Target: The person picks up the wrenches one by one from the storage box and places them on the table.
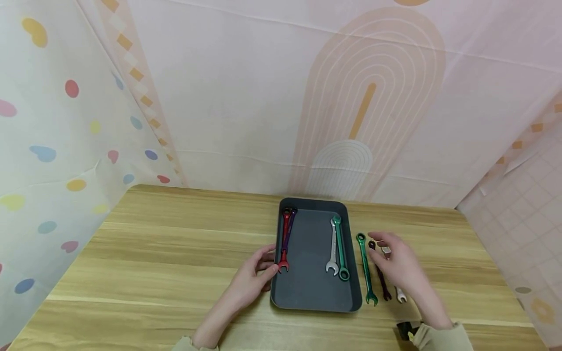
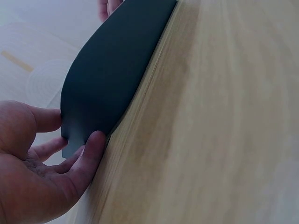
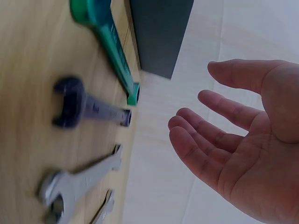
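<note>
My left hand holds the left side of a dark grey tray, thumb at the rim and fingers against the outer wall. Inside the tray, a red wrench and a purple wrench overlap at the left. A silver wrench and a green wrench lie at its right. Above the table my right hand hovers, fingers loosely spread, holding nothing. Near it lie another green wrench, a dark purple wrench and a silver wrench, partly hidden in the head view.
A further small silver wrench shows at the lower edge of the right wrist view. The wood-grain table meets a patterned cloth wall at the back, with more cloth at both sides.
</note>
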{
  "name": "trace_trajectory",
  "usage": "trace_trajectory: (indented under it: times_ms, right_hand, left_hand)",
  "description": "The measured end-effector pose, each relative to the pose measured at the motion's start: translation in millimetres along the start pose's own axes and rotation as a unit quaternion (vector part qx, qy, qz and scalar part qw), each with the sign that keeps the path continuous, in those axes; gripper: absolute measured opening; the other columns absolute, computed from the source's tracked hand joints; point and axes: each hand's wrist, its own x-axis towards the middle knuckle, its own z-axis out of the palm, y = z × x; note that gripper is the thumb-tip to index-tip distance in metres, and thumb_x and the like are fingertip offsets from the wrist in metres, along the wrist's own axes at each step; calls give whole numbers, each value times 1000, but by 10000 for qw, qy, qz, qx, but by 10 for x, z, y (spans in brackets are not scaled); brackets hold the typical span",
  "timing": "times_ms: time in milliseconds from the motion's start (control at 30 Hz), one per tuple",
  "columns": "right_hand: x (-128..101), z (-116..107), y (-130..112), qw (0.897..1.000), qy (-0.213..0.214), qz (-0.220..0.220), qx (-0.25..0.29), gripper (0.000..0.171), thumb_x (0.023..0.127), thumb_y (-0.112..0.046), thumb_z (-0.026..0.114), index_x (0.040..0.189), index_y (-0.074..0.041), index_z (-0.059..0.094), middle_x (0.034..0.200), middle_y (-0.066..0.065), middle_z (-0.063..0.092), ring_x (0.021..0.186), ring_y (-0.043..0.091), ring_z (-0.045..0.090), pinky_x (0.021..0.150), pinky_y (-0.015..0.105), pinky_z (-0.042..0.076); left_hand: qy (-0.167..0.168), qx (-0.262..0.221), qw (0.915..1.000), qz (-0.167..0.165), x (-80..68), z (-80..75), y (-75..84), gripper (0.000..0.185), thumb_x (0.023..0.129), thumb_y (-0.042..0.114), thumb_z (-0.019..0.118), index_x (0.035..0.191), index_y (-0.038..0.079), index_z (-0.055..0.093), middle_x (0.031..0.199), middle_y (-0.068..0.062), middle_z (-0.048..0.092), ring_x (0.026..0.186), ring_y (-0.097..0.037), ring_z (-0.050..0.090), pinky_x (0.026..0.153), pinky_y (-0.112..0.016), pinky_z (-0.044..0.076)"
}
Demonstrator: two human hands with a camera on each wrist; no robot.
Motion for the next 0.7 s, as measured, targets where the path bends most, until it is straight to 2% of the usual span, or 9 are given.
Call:
trace_trajectory:
  times_ms: [133, 267, 367, 433, 467, 533, 600, 667, 700]
  right_hand:
    - [-11, 51, -95, 10000, -37, -4, -6, 38, 98, -10, 71, 134, 0, 67, 128, 24, 68, 110, 35, 70, 83, 43, 63]
    - [-23, 98, -192, 9999, -111, 42, -68, 38, 98, -13, 72, 135, -4, 68, 129, 22, 68, 96, 28, 67, 71, 32, 55]
    - [-38, 126, -249, 9999, -97, -4, -95, 39, 98, -14, 73, 136, -5, 68, 132, 21, 68, 99, 29, 69, 72, 34, 56]
    - [-40, 143, -295, 9998, -74, -80, -155, 39, 98, -14, 73, 136, -6, 68, 132, 21, 69, 106, 32, 70, 77, 41, 59]
    - [-32, 151, -322, 9998, -121, -74, -139, 39, 98, -14, 73, 136, -6, 67, 133, 20, 68, 100, 33, 69, 75, 42, 58]
    - [-9, 170, -387, 9995, -154, -168, -221, 39, 99, -15, 73, 137, -7, 67, 133, 19, 69, 105, 34, 70, 81, 45, 60]
    - [32, 182, -468, 9987, -215, -240, -390, 40, 99, -18, 72, 138, -9, 67, 133, 17, 69, 101, 32, 70, 77, 42, 59]
    - [90, 188, -549, 9980, -289, -299, -476, 41, 99, -21, 72, 139, -12, 67, 134, 15, 69, 89, 26, 68, 71, 37, 56]
    - [122, 191, -590, 9975, -289, -371, -520, 41, 100, -21, 72, 139, -12, 67, 134, 15, 69, 89, 23, 67, 73, 36, 56]
  left_hand:
    - [-21, 6, 10000, 0, -2, -1, -2, 50, 105, 8, 61, 154, 8, 50, 141, -20, 64, 123, -30, 66, 71, -36, 59]
    - [-32, 1, 10000, 27, -3, -2, 2, 50, 105, 8, 61, 154, 8, 50, 140, -21, 64, 122, -30, 66, 70, -35, 59]
    - [-121, -43, 9999, 105, 7, 17, 1, 50, 105, 7, 61, 154, 6, 49, 140, -23, 64, 122, -31, 66, 70, -35, 59]
    - [-184, -76, 9997, 133, 14, 40, -5, 51, 105, 7, 60, 154, 5, 48, 140, -24, 63, 122, -32, 65, 70, -34, 59]
    - [-207, -88, 9997, 138, 19, 51, -8, 51, 105, 7, 60, 154, 5, 48, 140, -25, 63, 122, -32, 65, 70, -34, 59]
    - [-210, -114, 9997, 104, 24, 67, -17, 51, 105, 7, 60, 154, 5, 48, 139, -25, 63, 121, -32, 65, 70, -34, 59]
    - [-180, -127, 9997, 86, 29, 71, -23, 51, 105, 6, 60, 154, 5, 48, 139, -25, 63, 121, -32, 65, 71, -34, 59]
    - [-156, -122, 9998, 92, 36, 66, -24, 51, 105, 6, 60, 154, 5, 48, 139, -25, 64, 120, -32, 66, 71, -35, 59]
    - [-147, -110, 9998, 99, 41, 63, -25, 51, 105, 7, 60, 154, 5, 48, 139, -25, 64, 120, -32, 66, 71, -35, 59]
